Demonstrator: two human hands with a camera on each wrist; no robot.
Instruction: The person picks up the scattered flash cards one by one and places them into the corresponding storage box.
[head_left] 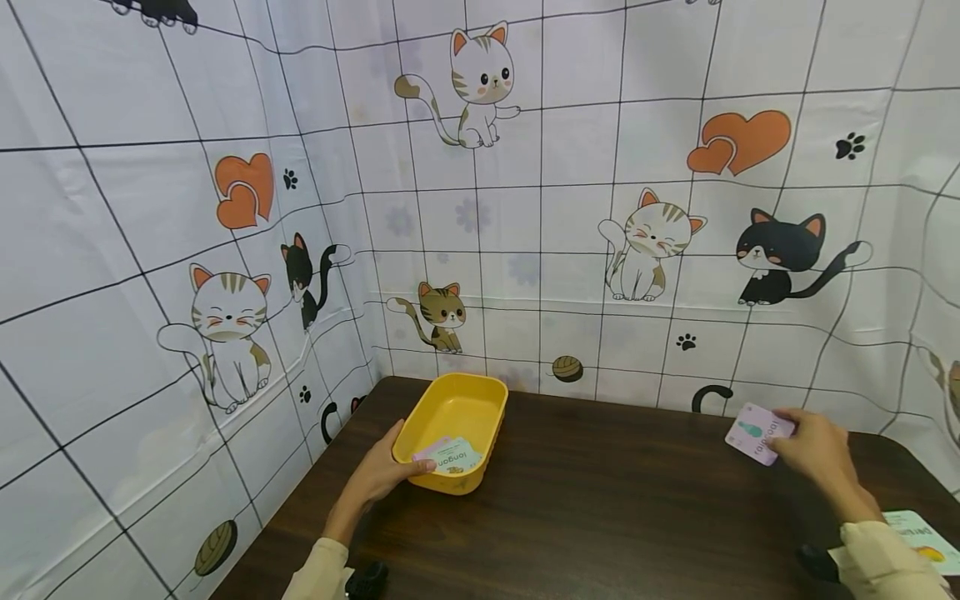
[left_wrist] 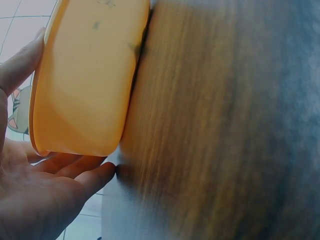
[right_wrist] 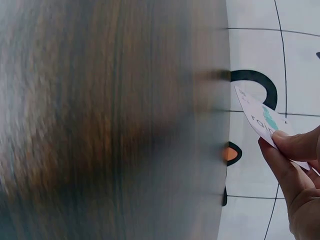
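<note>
My left hand (head_left: 378,468) holds a yellow plastic basket (head_left: 459,483) by its near left corner, thumb over the rim. In the left wrist view the fingers curl around the end of the basket (left_wrist: 85,100). A pale green card (head_left: 453,457) printed "longan" lies in the basket, overlapping a lilac card (head_left: 435,447). Off to the right, my right hand (head_left: 819,450) pinches a lilac picture card (head_left: 752,429) between thumb and fingers, above the table. That card (right_wrist: 255,112) shows tilted in the right wrist view, with a teal drawing and partly covered lettering.
The dark brown wooden table (head_left: 600,508) runs back to a white wall covering (head_left: 570,225) printed with cats and grid lines. Beside the right forearm lies a pale green card (head_left: 926,537) with a yellow picture, partly hidden by the sleeve.
</note>
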